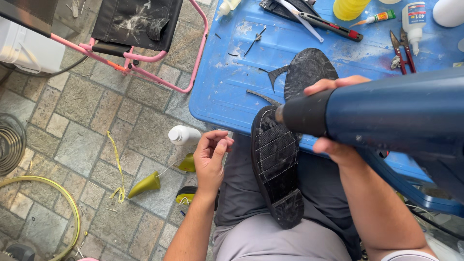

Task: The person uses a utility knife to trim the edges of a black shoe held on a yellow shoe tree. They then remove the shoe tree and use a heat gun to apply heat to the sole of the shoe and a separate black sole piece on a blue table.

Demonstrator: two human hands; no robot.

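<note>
Grey stone paving [82, 140] lay at the left, a white plastic bottle [183, 135] beside my left hand [211, 159], whose fingers curled loosely around nothing. Across my lap rested a black ridged shoe sole [276, 166]. My right hand [336, 121] gripped a dark-blue heat gun [386, 113], nozzle near the sole.
</note>
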